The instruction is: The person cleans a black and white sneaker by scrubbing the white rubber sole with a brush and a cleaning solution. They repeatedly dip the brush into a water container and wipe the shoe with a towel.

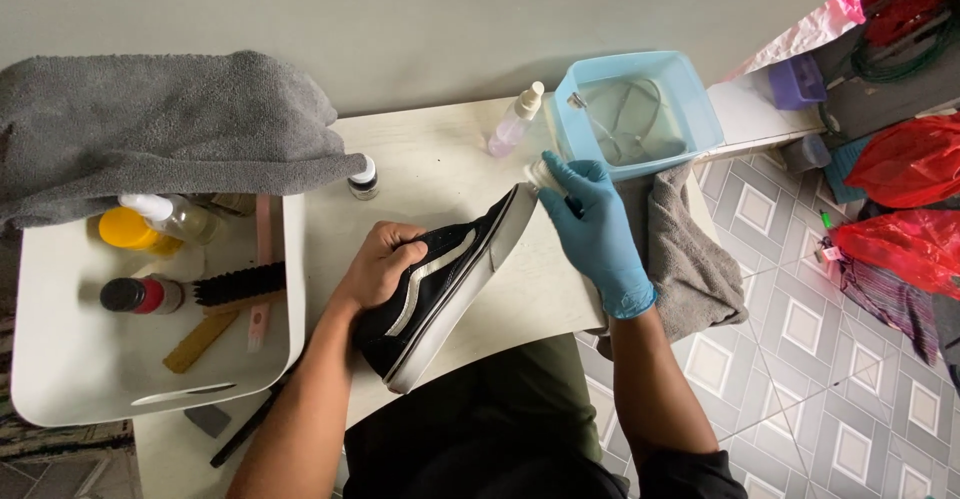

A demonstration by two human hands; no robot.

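The right hand (pixel 597 229) wears a blue glove, the left hand (pixel 380 264) is bare, both forearms unsleeved.

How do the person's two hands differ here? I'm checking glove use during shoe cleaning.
The right hand wears a blue glove; the left hand is bare. The right hand presses a small white object against the toe end of the black sneaker, while the left hand grips the sneaker's upper, steadying it. The right hand sits nearer the blue tub; the left is nearer the white tray. Both touch the same sneaker.

left hand (pixel 380 264) fingers inside black shoe (pixel 440 284), white tray (pixel 60 379) cut off left
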